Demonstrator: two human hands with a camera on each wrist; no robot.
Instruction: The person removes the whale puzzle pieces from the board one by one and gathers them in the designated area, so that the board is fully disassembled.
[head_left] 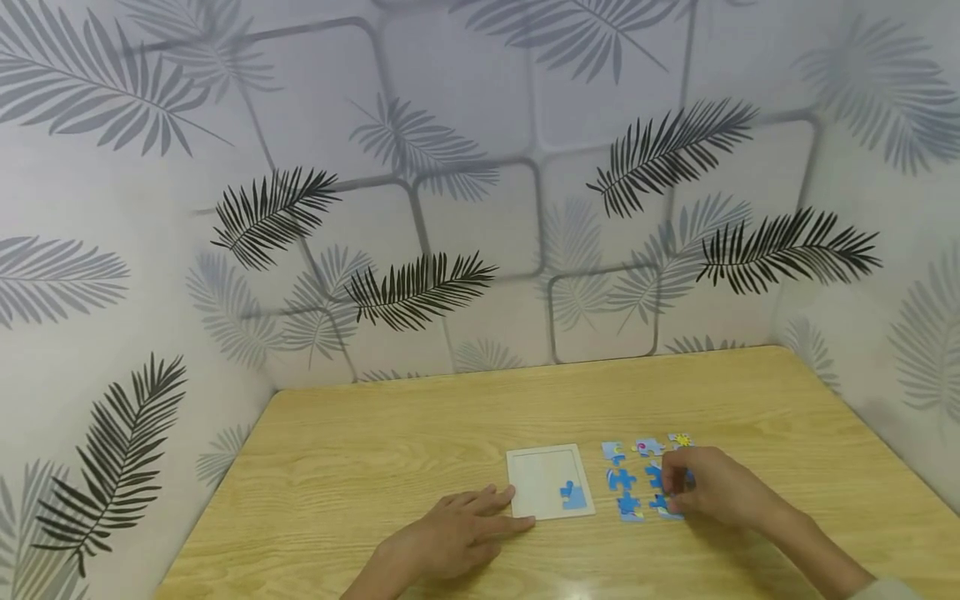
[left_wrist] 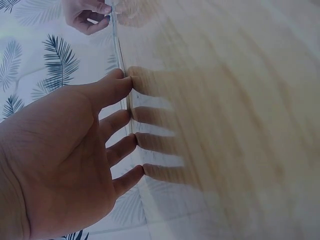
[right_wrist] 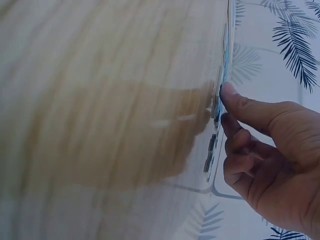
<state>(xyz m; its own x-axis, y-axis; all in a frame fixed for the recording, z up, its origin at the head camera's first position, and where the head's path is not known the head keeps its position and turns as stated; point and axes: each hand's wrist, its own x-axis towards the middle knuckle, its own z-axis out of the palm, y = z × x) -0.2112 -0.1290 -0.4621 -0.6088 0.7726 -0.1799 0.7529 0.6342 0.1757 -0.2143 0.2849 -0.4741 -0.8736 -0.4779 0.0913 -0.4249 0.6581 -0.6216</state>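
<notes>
A square, pale wooden puzzle tray (head_left: 536, 492) lies on the table with one blue jigsaw piece (head_left: 575, 496) in its lower right corner. My left hand (head_left: 457, 529) rests at the tray's left and lower edges; its fingers (left_wrist: 122, 150) are spread, with the tips touching down. Right of the tray, several blue jigsaw pieces (head_left: 621, 479) lie in loose rows. Over the right side of these is my right hand (head_left: 716, 483), its fingers curled. Its thumb (right_wrist: 250, 107) and a fingertip hold a blue piece (head_left: 665, 508) at the lower row. My right hand hides part of the right-hand column.
The wood-grain table (head_left: 360, 450) reaches back to a wall (head_left: 480, 225) printed with leaves and rounded squares. A piece with a yellow sun (head_left: 681, 439) lies at the far right of the back row, just beyond my right hand.
</notes>
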